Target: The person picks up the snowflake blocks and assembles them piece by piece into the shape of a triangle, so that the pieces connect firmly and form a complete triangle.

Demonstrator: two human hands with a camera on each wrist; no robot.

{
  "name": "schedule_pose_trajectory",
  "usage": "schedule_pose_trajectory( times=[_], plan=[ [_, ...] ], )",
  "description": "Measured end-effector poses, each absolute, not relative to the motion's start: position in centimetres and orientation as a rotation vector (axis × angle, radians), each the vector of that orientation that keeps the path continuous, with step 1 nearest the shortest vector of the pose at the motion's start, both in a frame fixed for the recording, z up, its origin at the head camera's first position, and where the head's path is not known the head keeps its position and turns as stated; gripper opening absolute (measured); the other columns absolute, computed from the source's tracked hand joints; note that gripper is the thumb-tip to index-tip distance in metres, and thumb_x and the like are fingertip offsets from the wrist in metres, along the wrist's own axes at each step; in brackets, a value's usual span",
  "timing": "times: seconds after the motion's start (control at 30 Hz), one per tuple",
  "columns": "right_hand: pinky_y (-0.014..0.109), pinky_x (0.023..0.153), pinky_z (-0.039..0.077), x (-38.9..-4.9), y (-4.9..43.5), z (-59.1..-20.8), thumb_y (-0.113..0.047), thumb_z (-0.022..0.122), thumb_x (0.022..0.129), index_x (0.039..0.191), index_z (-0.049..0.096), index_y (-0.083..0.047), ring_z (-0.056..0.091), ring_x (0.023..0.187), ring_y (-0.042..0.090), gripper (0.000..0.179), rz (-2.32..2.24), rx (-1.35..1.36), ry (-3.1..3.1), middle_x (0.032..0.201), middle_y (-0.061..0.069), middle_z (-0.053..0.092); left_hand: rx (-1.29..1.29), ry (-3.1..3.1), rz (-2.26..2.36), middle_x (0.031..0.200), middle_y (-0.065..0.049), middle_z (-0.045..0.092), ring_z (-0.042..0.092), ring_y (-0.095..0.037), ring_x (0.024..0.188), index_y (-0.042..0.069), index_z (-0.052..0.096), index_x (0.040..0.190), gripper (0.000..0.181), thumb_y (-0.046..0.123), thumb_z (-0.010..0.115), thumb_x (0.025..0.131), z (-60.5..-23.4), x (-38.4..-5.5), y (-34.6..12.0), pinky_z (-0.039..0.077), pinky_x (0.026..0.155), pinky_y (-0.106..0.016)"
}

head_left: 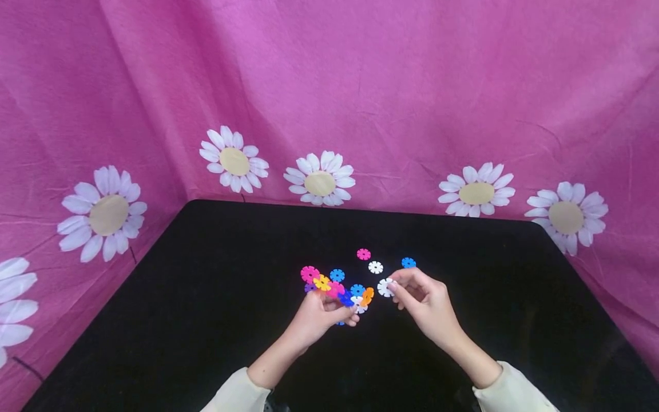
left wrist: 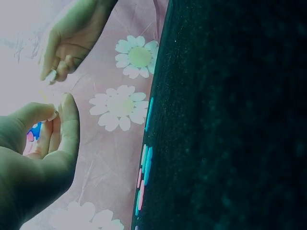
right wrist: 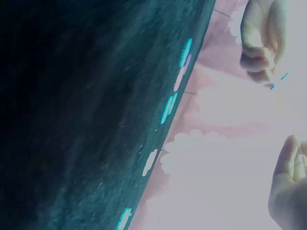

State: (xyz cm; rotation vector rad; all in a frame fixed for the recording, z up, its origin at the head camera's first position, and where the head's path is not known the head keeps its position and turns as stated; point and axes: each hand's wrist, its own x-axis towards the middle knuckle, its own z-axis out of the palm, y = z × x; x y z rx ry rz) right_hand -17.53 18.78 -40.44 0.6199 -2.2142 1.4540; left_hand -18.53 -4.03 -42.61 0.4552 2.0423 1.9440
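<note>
As your left hand (head_left: 320, 316) grips a chain of coloured discs (head_left: 336, 289), your right hand (head_left: 430, 300) pinches a white disc (head_left: 384, 288) just beside it!

Joined notched discs (head_left: 335, 289) (pink, yellow, dark blue, white, orange) held in a slanting row by the left hand (head_left: 320, 315), one separate white disc (head_left: 384, 288), notched too, pinched by the right hand (head_left: 426, 297), near the orange end but apart.

At least three white discs (head_left: 382, 288), one yellow disc (head_left: 320, 283), six printed daisies (head_left: 319, 183), one table (head_left: 195, 286).
</note>
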Motion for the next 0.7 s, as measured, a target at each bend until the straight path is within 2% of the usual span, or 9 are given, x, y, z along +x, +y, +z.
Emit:
schedule_pose_trajectory(
  times=[0.23, 0.4, 0.6, 0.7],
  plan=[
    [0.020, 0.052, 0.053, -17.3, 18.2, -40.3, 0.004, 0.073, 0.082, 0.099, 0.068, -0.006, 0.061, 0.060, 0.003, 0.021, 1.351, 0.684, -2.206, 0.075, 0.005, 0.070, 0.481, 2.049, 1.914, 0.102, -0.024, 0.073, 0.076, -0.020, 0.086, -0.004, 0.065, 0.108, 0.028, 0.015, 0.071, 0.089, -42.7, -18.6, -4.0, 0.058, 0.089, -0.032],
    [0.020, 0.053, 0.054, -17.3, 18.0, -40.5, 0.006, 0.074, 0.079, 0.098, 0.068, -0.006, 0.062, 0.060, 0.004, 0.023, 1.302, 0.716, -2.194, 0.076, 0.006, 0.070, 0.469, 2.007, 1.919, 0.105, -0.024, 0.072, 0.075, -0.022, 0.092, -0.005, 0.062, 0.110, 0.029, 0.015, 0.070, 0.090, -42.7, -18.5, -3.9, 0.056, 0.092, -0.033],
    [0.021, 0.053, 0.055, -17.2, 17.7, -40.9, 0.006, 0.074, 0.079, 0.096, 0.068, -0.006, 0.062, 0.060, 0.004, 0.022, 1.292, 0.699, -2.194, 0.076, 0.005, 0.071, 0.438, 1.935, 1.967, 0.119, -0.022, 0.065, 0.071, -0.026, 0.106, 0.000, 0.046, 0.125, 0.049, 0.016, 0.073, 0.087, -42.6, -18.4, -3.8, 0.055, 0.096, -0.036],
    [0.021, 0.053, 0.055, -17.1, 17.4, -41.0, 0.005, 0.074, 0.080, 0.096, 0.067, -0.006, 0.063, 0.060, 0.007, 0.021, 1.299, 0.697, -2.199, 0.075, 0.004, 0.070, 0.424, 1.923, 1.983, 0.125, -0.018, 0.061, 0.068, -0.024, 0.113, 0.005, 0.045, 0.129, 0.053, 0.017, 0.074, 0.086, -42.6, -18.4, -3.8, 0.054, 0.097, -0.037]
  ],
)
